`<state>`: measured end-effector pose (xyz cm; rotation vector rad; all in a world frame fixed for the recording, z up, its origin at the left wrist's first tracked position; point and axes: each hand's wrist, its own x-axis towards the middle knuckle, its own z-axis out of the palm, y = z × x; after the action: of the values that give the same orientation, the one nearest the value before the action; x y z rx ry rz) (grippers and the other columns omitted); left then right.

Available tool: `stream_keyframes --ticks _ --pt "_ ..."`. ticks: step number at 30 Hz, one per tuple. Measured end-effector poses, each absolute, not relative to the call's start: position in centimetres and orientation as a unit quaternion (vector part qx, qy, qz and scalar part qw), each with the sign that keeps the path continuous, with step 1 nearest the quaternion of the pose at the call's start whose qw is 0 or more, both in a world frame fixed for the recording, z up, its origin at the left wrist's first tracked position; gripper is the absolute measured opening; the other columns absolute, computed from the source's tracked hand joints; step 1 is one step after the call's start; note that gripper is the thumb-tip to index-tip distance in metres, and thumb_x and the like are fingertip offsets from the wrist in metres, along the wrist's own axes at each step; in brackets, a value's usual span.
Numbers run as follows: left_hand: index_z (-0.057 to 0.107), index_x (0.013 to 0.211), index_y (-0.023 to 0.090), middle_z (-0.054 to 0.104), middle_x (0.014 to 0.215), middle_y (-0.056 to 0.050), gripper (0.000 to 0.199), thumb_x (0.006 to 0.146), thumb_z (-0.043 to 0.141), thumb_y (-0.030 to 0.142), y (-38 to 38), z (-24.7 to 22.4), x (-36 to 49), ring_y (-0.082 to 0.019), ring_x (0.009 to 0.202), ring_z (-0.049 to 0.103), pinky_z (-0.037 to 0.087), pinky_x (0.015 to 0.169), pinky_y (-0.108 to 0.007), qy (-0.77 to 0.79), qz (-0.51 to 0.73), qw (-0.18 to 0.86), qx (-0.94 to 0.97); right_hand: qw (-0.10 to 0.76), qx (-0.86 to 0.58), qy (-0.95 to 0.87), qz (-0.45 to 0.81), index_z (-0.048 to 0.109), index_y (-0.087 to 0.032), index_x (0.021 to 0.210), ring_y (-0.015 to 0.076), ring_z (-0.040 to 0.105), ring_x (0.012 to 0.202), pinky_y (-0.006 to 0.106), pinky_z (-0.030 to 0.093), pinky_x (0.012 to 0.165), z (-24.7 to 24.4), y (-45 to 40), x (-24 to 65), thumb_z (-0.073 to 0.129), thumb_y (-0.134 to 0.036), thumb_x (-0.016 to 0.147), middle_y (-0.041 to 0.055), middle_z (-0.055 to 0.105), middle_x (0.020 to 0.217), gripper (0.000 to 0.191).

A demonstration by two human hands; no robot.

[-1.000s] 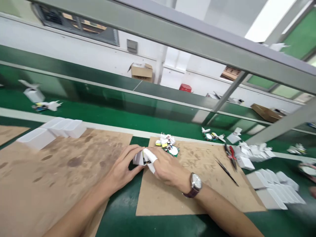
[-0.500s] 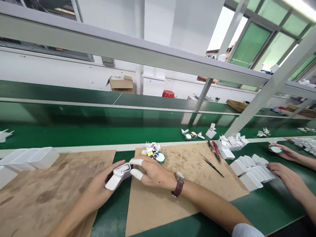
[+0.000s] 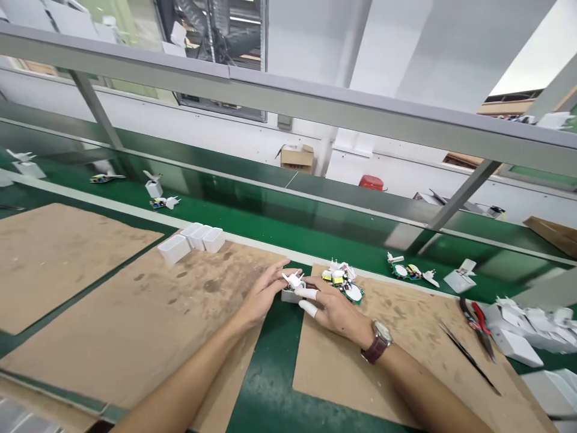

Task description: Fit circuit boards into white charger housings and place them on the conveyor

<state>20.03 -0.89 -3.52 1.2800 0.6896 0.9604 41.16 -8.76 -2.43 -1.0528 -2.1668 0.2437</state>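
Between my hands, over the green gap separating two brown boards, is a small white plastic case (image 3: 291, 296) standing upright. A white plug piece (image 3: 294, 280) with prongs lies over its open top. My left hand (image 3: 265, 293) is closed around the left and far side of the case, fingers partly hidden. White finger covers are on the thumb and forefinger of my right hand (image 3: 336, 308), which grips the case and plug piece from the right. What lies inside the case is mostly hidden. Just beyond my right hand sits a pile of circuit boards (image 3: 345, 279) with white parts.
Several open white cases (image 3: 196, 237) stand on the left board. Red-handled pliers (image 3: 480, 328) and tweezers (image 3: 471, 358) lie to the right, beside stacked white cases (image 3: 518, 346). More circuit boards (image 3: 408, 270) rest on the green strip behind. A long shelf beam (image 3: 288, 90) crosses above.
The view has swung left, and the co-worker's hands at the right are out of sight. The case has gone from tilted in my left hand to upright, with the plug piece's prongs pointing up.
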Motion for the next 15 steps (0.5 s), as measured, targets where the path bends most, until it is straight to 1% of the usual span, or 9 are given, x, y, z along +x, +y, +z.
stream_keyframes --ticks 2,5,7,11,13,15 --pt "0.06 0.14 0.02 0.075 0.13 -0.012 0.057 0.084 0.068 0.029 -1.0 -3.3 20.0 -0.03 0.129 0.065 0.045 0.114 -0.047 0.301 0.431 0.644 0.556 0.351 -0.401 -0.84 0.101 0.063 -0.028 0.138 0.0257 0.065 0.125 0.045 0.058 0.104 -2.8 -8.4 40.8 0.062 -0.021 0.102 0.0134 0.064 0.139 0.037" --pt "0.057 0.143 0.02 0.073 0.131 -0.012 0.069 0.075 0.072 0.019 -1.3 -2.9 19.8 -0.031 0.128 0.064 0.048 0.11 -0.047 0.3 0.429 0.636 0.567 0.379 -0.406 -0.824 0.111 0.062 -0.027 0.138 0.0247 0.069 0.117 0.042 0.061 0.097 -3.8 -8.0 40.1 0.063 -0.025 0.102 0.0126 0.067 0.133 0.036" --pt "0.053 0.146 0.021 0.071 0.132 -0.012 0.076 0.074 0.077 0.018 -1.4 -2.8 19.7 -0.03 0.127 0.064 0.049 0.109 -0.047 0.303 0.414 0.621 0.593 0.408 -0.413 -0.807 0.109 0.062 -0.026 0.138 0.024 0.069 0.114 0.04 0.061 0.095 -4.5 -7.8 39.5 0.062 -0.025 0.103 0.0121 0.068 0.13 0.035" --pt "0.049 0.149 0.02 0.068 0.132 -0.014 0.077 0.081 0.082 0.033 -1.6 -2.8 19.7 -0.03 0.127 0.064 0.047 0.112 -0.048 0.313 0.401 0.592 0.626 0.427 -0.425 -0.791 0.103 0.063 -0.026 0.138 0.0226 0.07 0.107 0.038 0.061 0.091 -4.5 -7.8 39.0 0.057 -0.021 0.104 0.0118 0.069 0.126 0.035" --pt "0.049 0.149 0.02 0.068 0.132 -0.015 0.075 0.085 0.08 0.044 -1.6 -2.9 19.9 -0.03 0.127 0.064 0.047 0.112 -0.047 0.307 0.417 0.586 0.623 0.441 -0.42 -0.787 0.095 0.064 -0.026 0.136 0.0223 0.071 0.105 0.038 0.062 0.089 -4.0 -8.1 39.1 0.056 -0.019 0.103 0.0111 0.069 0.123 0.035" --pt "0.049 0.148 0.021 0.068 0.132 -0.014 0.072 0.089 0.075 0.053 -1.7 -2.8 19.9 -0.03 0.127 0.064 0.048 0.11 -0.045 0.29 0.443 0.588 0.611 0.464 -0.409 -0.781 0.082 0.065 -0.027 0.135 0.0224 0.07 0.107 0.038 0.061 0.09 -3.4 -8.4 39.3 0.056 -0.017 0.102 0.0107 0.069 0.122 0.035"
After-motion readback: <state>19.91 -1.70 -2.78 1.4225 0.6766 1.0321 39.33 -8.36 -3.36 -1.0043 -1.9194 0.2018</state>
